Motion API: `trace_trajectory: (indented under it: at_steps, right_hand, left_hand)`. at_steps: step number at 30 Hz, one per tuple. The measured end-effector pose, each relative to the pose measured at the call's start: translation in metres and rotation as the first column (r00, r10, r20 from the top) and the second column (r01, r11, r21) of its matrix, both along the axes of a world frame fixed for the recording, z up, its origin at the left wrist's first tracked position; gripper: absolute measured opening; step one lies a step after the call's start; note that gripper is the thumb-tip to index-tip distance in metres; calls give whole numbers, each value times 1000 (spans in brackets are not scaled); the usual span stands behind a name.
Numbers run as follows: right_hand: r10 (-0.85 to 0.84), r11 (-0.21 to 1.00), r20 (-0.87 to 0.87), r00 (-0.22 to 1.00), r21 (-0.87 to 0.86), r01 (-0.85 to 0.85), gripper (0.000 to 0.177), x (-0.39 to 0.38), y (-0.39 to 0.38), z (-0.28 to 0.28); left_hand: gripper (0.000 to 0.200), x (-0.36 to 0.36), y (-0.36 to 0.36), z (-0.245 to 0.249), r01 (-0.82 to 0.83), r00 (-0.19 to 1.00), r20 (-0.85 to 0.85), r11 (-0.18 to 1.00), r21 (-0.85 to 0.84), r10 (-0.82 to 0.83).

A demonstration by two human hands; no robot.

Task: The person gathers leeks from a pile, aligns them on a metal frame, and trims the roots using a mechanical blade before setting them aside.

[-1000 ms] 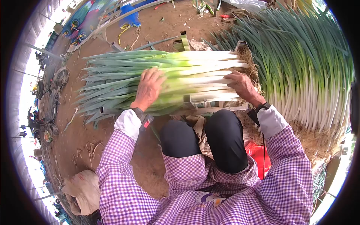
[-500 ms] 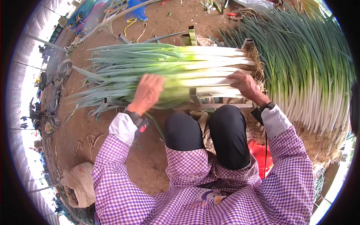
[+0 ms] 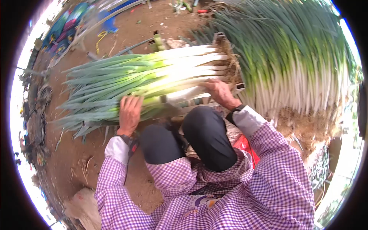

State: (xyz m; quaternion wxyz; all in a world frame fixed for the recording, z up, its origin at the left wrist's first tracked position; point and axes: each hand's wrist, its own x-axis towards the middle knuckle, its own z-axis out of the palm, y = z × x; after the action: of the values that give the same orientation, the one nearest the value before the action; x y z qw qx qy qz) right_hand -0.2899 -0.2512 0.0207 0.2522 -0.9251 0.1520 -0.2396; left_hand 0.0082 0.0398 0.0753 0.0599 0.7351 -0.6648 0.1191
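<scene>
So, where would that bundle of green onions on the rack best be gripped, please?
Probably from the near side, as the left hand and right hand sit: one at the pale green middle, one on the firm white stalks. The bundle lies flat across the rack; its leafy end fans loose.

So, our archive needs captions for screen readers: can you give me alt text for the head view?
A left hand and right hand rest on a leek bundle lying across a metal frame, just beyond the person's knees. A much larger leek pile lies to the right on dirt. The sleeves are purple check.
</scene>
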Motion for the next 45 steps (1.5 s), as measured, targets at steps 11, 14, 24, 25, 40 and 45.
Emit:
trace_trajectory:
  at_steps: [11, 14, 24, 25, 40, 45]
  right_hand:
    - [-84, 996, 49, 995, 7, 84, 27, 0, 8, -10]
    - [-111, 992, 11, 994, 55, 111, 26, -1, 15, -6]
    - [-116, 993, 177, 977, -11, 119, 27, -4, 24, -8]
    - [-129, 992, 144, 981, 5, 130, 29, -5, 25, -10]
    - [-308, 951, 215, 927, 105, 291, 45, -113, 58, 21]
    - [-747, 636, -280, 603, -35, 771, 71, -222, 21, -69]
  left_hand:
    - [47, -9, 2, -12, -16, 999, -32, 999, -36, 14]
    - [49, -16, 2, -17, -52, 996, -74, 998, -46, 49]
    - [44, -23, -9, -82, -94, 994, 42, 980, -174, 103]
    - [41, -18, -9, -91, -117, 989, 72, 979, -167, 130]
    - [52, -12, -8, -71, -94, 989, -109, 992, 81, 102]
    - [60, -3, -8, -82, -175, 979, -78, 974, 147, 188]
